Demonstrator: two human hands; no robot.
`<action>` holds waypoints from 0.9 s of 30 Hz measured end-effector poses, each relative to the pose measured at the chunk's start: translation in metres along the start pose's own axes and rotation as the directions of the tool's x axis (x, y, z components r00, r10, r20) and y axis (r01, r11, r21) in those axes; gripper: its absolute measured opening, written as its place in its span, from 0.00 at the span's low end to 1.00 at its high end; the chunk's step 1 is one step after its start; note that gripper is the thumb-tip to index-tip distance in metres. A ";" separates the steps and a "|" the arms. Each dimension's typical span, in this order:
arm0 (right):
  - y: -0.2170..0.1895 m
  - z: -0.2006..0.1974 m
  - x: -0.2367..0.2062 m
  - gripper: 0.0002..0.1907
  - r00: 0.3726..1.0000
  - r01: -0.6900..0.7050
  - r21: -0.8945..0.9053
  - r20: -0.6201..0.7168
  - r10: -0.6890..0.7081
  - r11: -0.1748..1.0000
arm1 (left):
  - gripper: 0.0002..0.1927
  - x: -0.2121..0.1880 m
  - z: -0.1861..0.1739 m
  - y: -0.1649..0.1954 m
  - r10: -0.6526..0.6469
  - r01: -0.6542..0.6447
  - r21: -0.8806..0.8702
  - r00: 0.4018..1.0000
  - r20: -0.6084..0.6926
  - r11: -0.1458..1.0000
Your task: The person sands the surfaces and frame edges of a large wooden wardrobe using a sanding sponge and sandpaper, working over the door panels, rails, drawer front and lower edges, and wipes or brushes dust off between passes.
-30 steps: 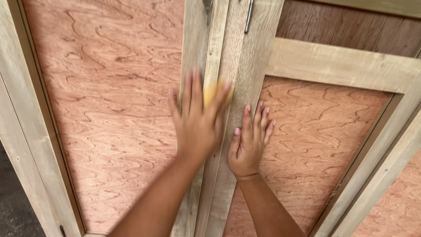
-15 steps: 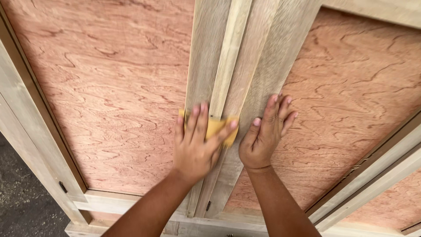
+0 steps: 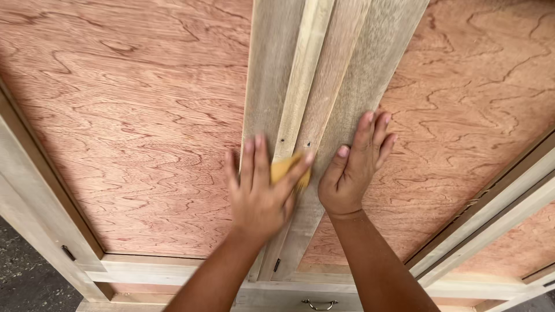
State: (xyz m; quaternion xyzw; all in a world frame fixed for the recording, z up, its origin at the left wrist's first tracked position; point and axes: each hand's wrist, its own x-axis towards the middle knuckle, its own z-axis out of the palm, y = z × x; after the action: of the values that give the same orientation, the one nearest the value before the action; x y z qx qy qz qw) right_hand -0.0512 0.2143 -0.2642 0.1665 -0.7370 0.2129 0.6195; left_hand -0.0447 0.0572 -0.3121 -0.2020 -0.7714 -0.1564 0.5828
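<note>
The left hand point(image 3: 260, 196) lies flat, palm down, on the pale grey centre stiles point(image 3: 312, 86) of a wooden cabinet. Its fingers are extended and slightly spread. A yellow sanding pad point(image 3: 287, 169) is pinned beneath the fingers against the wood; only the upper part of the pad shows between the index finger and the thumb. The pad sits on the narrow raised strip point(image 3: 303, 75) that runs along the joint between the two doors, just below two small dark holes in that strip.

The right hand point(image 3: 354, 170) rests just beside the left hand, apart from the pad. It is open, with the fingers straight and close together, and it holds nothing. The palm lies on the right stile and the fingertips reach onto the edge of the right door panel point(image 3: 480, 98).

Both door panels are reddish veneer with a wavy grain. The left door panel point(image 3: 133, 115) fills the left part of the view and is bordered by a pale frame rail point(image 3: 34, 214). A small dark hinge point(image 3: 68, 252) is fixed low on that frame.

Below the doors runs a pale bottom rail point(image 3: 173, 271). Under it, a metal drawer pull point(image 3: 319, 304) shows at the lower edge of the view. Dark ground point(image 3: 17, 277) is visible at the lower left corner.
</note>
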 end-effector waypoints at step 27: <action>0.001 0.011 -0.008 0.29 1.000 -0.024 -0.017 0.001 0.024 1.000 | 0.23 0.239 -0.067 -0.031 -0.257 0.263 -0.037 0.960 0.115 0.964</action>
State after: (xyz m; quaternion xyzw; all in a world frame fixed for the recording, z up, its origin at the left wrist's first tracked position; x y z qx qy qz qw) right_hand -0.0597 0.2087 -0.2740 0.1526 -0.7410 0.2139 0.6180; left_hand -0.0608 0.0288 -0.0644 -0.1222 -0.8177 -0.2401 0.5088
